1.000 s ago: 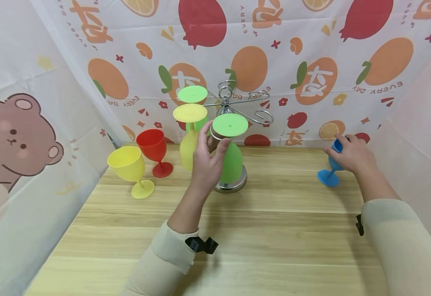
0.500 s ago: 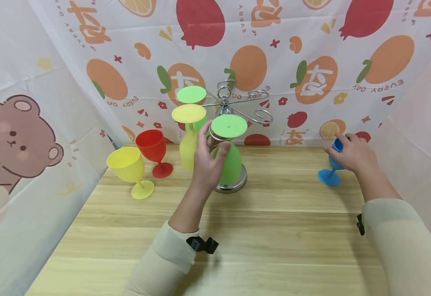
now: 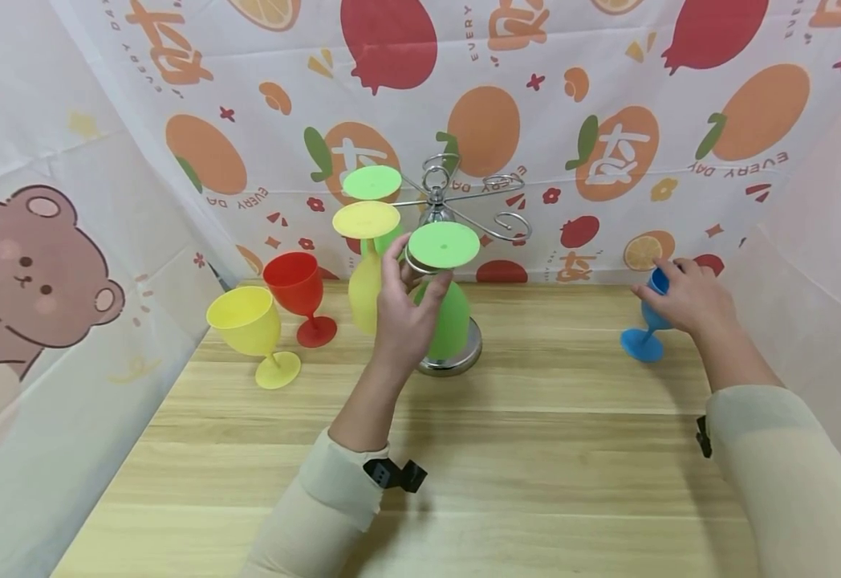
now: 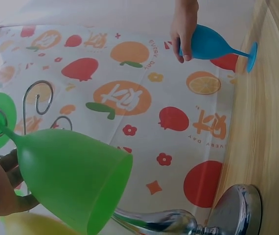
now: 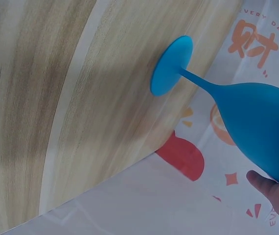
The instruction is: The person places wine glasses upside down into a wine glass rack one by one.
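An upside-down green goblet (image 3: 446, 317) hangs by its foot from a chrome stemware rack (image 3: 457, 363). My left hand (image 3: 406, 313) holds it near the stem, just under the foot, thumb and fingers around it. On the right, my right hand (image 3: 695, 299) grips a blue goblet (image 3: 653, 317) by its bowl near the rim. The blue goblet is upright, its foot (image 5: 171, 66) at the tabletop. Just left of my left hand, a yellow goblet (image 3: 365, 293) and a second green goblet (image 3: 372, 184) hang upside down from the rack. My palm hides part of the rack.
A red goblet (image 3: 298, 289) and another yellow goblet (image 3: 247, 325) stand upright at the left of the wooden table (image 3: 507, 474). Bare curled hooks (image 3: 510, 221) stick out on the rack's right. Printed cloth (image 3: 536, 96) hangs behind the table.
Both hands keep their holds. The hanging green goblet has shifted very slightly within the view; otherwise little differs.
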Tool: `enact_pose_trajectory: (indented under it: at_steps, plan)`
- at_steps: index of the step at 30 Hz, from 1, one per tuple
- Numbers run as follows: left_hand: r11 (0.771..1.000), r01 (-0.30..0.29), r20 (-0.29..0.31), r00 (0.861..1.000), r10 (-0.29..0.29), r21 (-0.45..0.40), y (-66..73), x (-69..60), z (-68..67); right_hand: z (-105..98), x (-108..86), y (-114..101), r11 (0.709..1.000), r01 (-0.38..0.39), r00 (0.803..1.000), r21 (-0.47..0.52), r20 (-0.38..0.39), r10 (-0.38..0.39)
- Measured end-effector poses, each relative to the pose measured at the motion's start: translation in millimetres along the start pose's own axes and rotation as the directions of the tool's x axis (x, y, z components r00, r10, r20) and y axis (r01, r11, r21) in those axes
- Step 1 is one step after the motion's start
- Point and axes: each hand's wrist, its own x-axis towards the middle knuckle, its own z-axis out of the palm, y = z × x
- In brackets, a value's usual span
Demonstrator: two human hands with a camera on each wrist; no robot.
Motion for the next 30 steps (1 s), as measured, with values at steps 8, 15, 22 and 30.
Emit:
enact_pose_trajectory:
  at_steps: [8, 15, 22, 30]
  plan:
    - [0.999, -0.016, 0.017, 1.000, 0.015, 0.039, -1.4, 1.7, -8.5, -2, -0.6, 0, 1.000, -0.006, 1.000, 0.000, -0.006, 0.006]
    - [1.000, 0.015, 0.044, 0.999, -0.015, -0.005, -5.7, 2.6, -24.5, -1, -2.0, -2, 1.000, -0.001, 1.000, 0.003, -0.005, 0.001]
    - [0.998, 0.028, 0.055, 0.998, -0.024, -0.064, -8.1, 6.1, -41.3, 0, -2.2, -2, 1.000, 0.000, 1.000, 0.006, -0.006, 0.000]
    - [0.996, 0.042, 0.052, 0.998, -0.037, -0.084, -12.1, 11.4, -56.2, 1, -2.4, -2, 1.000, 0.002, 1.000, 0.004, -0.011, -0.002]
